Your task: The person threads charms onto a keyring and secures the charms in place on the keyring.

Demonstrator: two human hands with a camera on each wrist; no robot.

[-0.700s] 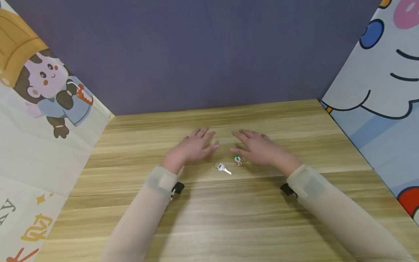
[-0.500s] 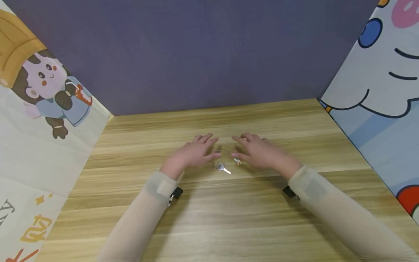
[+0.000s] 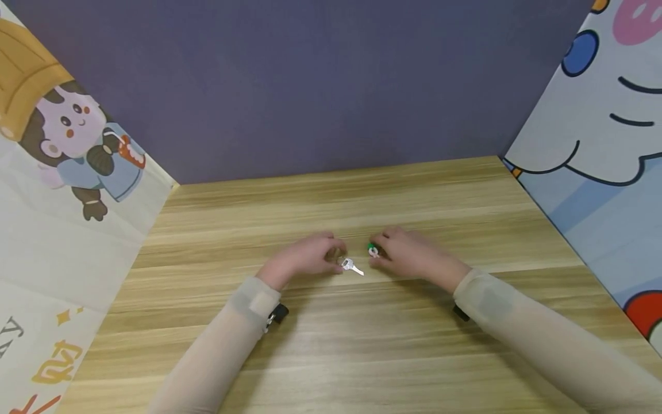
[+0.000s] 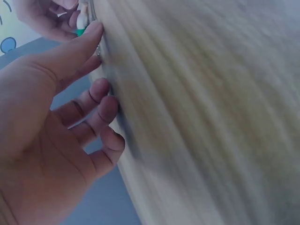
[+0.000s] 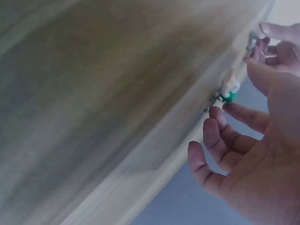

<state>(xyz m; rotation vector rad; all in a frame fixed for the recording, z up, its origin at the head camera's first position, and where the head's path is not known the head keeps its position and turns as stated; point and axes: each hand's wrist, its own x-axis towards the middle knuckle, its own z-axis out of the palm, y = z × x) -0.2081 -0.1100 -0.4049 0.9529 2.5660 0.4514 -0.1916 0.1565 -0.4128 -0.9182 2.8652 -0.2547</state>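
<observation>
A silver key (image 3: 351,266) with a small ring lies on the wooden table, at the left hand's fingertips. My left hand (image 3: 310,256) spans the ring side of the key, thumb near and forefinger beyond, with a gap between them. To the right is a small keychain figure (image 3: 373,251), white and pinkish with a green part. My right hand (image 3: 408,253) has thumb and forefinger on either side of it. In the right wrist view the forefinger is right at the green part of the figure (image 5: 229,91), while the thumb stands apart. The other fingers curve loosely.
The wooden table (image 3: 331,345) meets a plain purple-grey panel (image 3: 331,86) at the back. Cartoon-printed panels stand at the left (image 3: 41,230) and right (image 3: 610,201). Each wrist carries a small black device below a light sleeve.
Both hands have come down and toward the person, onto the key and the keychain figure. Their spread fingers have bent inward around these things. Key and figure lie about where they were.
</observation>
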